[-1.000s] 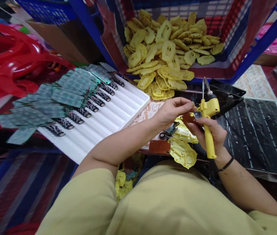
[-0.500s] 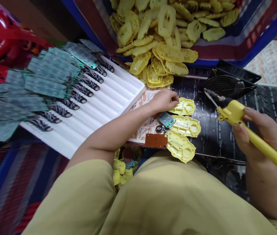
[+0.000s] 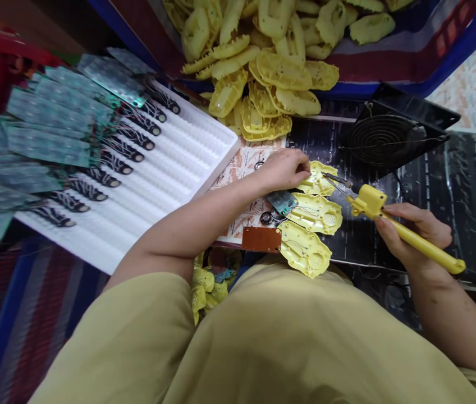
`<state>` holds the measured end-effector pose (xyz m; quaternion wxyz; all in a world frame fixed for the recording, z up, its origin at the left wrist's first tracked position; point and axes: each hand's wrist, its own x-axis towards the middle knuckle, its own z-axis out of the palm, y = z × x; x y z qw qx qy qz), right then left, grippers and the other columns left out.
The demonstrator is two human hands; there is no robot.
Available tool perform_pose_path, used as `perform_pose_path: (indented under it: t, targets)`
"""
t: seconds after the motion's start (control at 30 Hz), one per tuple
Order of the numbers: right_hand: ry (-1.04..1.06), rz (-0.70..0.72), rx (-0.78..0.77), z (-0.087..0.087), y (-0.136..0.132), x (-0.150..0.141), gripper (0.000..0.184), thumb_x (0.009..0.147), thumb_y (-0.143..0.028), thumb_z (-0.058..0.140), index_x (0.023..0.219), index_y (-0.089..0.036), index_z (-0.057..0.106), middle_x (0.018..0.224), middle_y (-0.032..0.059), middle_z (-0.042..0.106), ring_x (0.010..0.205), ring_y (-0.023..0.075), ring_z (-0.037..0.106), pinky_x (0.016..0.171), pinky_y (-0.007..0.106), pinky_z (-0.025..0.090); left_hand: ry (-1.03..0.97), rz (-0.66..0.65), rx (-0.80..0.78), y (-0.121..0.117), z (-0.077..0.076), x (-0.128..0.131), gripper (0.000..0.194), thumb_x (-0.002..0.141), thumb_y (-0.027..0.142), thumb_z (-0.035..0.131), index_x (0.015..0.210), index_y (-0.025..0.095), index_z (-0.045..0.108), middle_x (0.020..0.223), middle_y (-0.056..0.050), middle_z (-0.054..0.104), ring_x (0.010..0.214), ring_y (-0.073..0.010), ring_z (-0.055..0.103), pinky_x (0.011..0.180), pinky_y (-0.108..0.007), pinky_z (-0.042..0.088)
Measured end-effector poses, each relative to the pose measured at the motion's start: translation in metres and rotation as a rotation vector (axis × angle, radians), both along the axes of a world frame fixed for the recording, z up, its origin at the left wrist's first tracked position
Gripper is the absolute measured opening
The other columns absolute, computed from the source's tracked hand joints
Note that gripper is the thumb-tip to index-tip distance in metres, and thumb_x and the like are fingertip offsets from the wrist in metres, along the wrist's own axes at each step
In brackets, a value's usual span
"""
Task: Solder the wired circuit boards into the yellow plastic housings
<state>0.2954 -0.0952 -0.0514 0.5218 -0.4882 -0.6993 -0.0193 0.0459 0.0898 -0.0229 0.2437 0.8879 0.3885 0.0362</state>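
My left hand [image 3: 283, 168] presses down on the top one of three yellow plastic shells [image 3: 319, 178] lying in a row on the black mat, its fingers curled on the shell's left edge. My right hand [image 3: 410, 231] grips a yellow soldering iron [image 3: 393, 222] by its handle. The iron's metal tip [image 3: 334, 178] rests over that top shell. A second shell [image 3: 317, 212] and a third shell [image 3: 305, 256] lie below it. A small green circuit board [image 3: 282, 201] and a brown board [image 3: 261, 239] sit beside them.
A heap of yellow shells [image 3: 271, 56] fills a blue crate at the back. A white foam tray [image 3: 170, 174] with several green boards and wired parts lies to the left. A black fan [image 3: 383, 140] stands on the black mat [image 3: 452, 185] at right.
My right hand has brought the soldering iron leftward and down so its tip is over the top shell. The left hand has stayed on that shell. The view has tilted slightly down.
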Motion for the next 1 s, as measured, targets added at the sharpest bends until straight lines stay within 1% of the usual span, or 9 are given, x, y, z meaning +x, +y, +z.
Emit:
perform_pose_path:
  t: [0.07, 0.13, 0.27, 0.37, 0.5, 0.67, 0.73, 0.87, 1.0]
  targets:
    - [-0.004, -0.053, -0.078, -0.002, -0.002, 0.0, 0.035, 0.095, -0.03, 0.086, 0.129, -0.029, 0.079, 0.101, 0.0016, 0.086, 0.068, 0.0182, 0.08, 0.055, 0.026, 0.063, -0.005, 0.004, 0.011, 0.0, -0.002, 0.0, 0.025, 0.092, 0.018, 0.063, 0.105, 0.017, 0.084, 0.112, -0.009, 0.082, 0.111, -0.0262, 0.075, 0.106, -0.04, 0.057]
    - [-0.008, -0.089, -0.109, -0.004, -0.003, 0.001, 0.037, 0.096, -0.035, 0.086, 0.132, -0.03, 0.078, 0.104, 0.002, 0.086, 0.069, 0.019, 0.08, 0.054, 0.027, 0.063, -0.024, -0.004, 0.016, 0.001, -0.004, 0.0, 0.025, 0.091, 0.019, 0.063, 0.104, 0.017, 0.083, 0.11, -0.009, 0.082, 0.11, -0.0258, 0.075, 0.105, -0.04, 0.058]
    - [0.013, -0.099, -0.061, -0.009, 0.0, 0.003, 0.017, 0.093, -0.044, 0.087, 0.102, -0.03, 0.082, 0.09, -0.0005, 0.085, 0.067, 0.0211, 0.079, 0.054, 0.031, 0.065, -0.041, -0.013, 0.002, 0.003, -0.005, -0.001, 0.024, 0.089, 0.019, 0.063, 0.101, 0.018, 0.084, 0.108, -0.009, 0.082, 0.108, -0.0257, 0.075, 0.105, -0.039, 0.057]
    - [0.045, -0.036, -0.129, -0.008, 0.006, 0.005, 0.018, 0.089, -0.044, 0.09, 0.089, -0.03, 0.079, 0.085, -0.0015, 0.084, 0.064, 0.0209, 0.078, 0.057, 0.032, 0.068, -0.039, -0.014, -0.009, 0.003, -0.003, 0.0, 0.024, 0.087, 0.018, 0.064, 0.1, 0.018, 0.084, 0.106, -0.008, 0.082, 0.107, -0.0257, 0.074, 0.104, -0.038, 0.057]
    - [0.011, 0.082, -0.106, 0.002, 0.017, 0.01, 0.015, 0.089, -0.038, 0.092, 0.091, -0.03, 0.08, 0.086, -0.0003, 0.084, 0.064, 0.0193, 0.078, 0.059, 0.028, 0.068, -0.009, -0.001, -0.031, 0.001, 0.002, 0.002, 0.026, 0.086, 0.016, 0.063, 0.101, 0.016, 0.084, 0.108, -0.011, 0.081, 0.108, -0.0279, 0.074, 0.104, -0.04, 0.056]
    - [-0.077, 0.276, -0.08, 0.014, 0.029, 0.02, 0.023, 0.08, -0.027, 0.1, 0.095, -0.028, 0.083, 0.084, 0.0022, 0.084, 0.069, 0.0203, 0.081, 0.061, 0.024, 0.068, -0.031, 0.016, -0.049, 0.001, 0.003, 0.003, 0.024, 0.085, 0.016, 0.064, 0.098, 0.016, 0.083, 0.107, -0.01, 0.081, 0.106, -0.0277, 0.073, 0.103, -0.04, 0.055]
    - [-0.078, 0.287, -0.065, 0.017, 0.031, 0.021, 0.021, 0.08, -0.028, 0.1, 0.091, -0.028, 0.082, 0.081, 0.0017, 0.083, 0.067, 0.0195, 0.081, 0.06, 0.023, 0.067, -0.041, 0.02, -0.052, 0.002, 0.002, 0.003, 0.023, 0.084, 0.016, 0.064, 0.097, 0.017, 0.083, 0.104, -0.008, 0.08, 0.104, -0.0261, 0.073, 0.103, -0.039, 0.055]
    - [-0.052, 0.228, -0.043, 0.02, 0.033, 0.018, 0.022, 0.081, -0.035, 0.1, 0.079, -0.027, 0.079, 0.074, 0.0005, 0.08, 0.062, 0.0185, 0.078, 0.057, 0.023, 0.066, -0.065, 0.006, -0.051, 0.004, 0.0, 0.002, 0.02, 0.082, 0.017, 0.065, 0.093, 0.019, 0.082, 0.099, -0.006, 0.079, 0.102, -0.0245, 0.072, 0.102, -0.038, 0.056]
    - [-0.106, 0.283, -0.068, 0.02, 0.035, 0.017, 0.018, 0.085, -0.034, 0.096, 0.082, -0.028, 0.079, 0.076, -0.0006, 0.081, 0.063, 0.0165, 0.078, 0.056, 0.021, 0.064, -0.065, 0.01, -0.062, 0.004, 0.0, 0.003, 0.018, 0.082, 0.017, 0.066, 0.091, 0.02, 0.081, 0.098, -0.006, 0.079, 0.102, -0.0247, 0.072, 0.102, -0.038, 0.056]
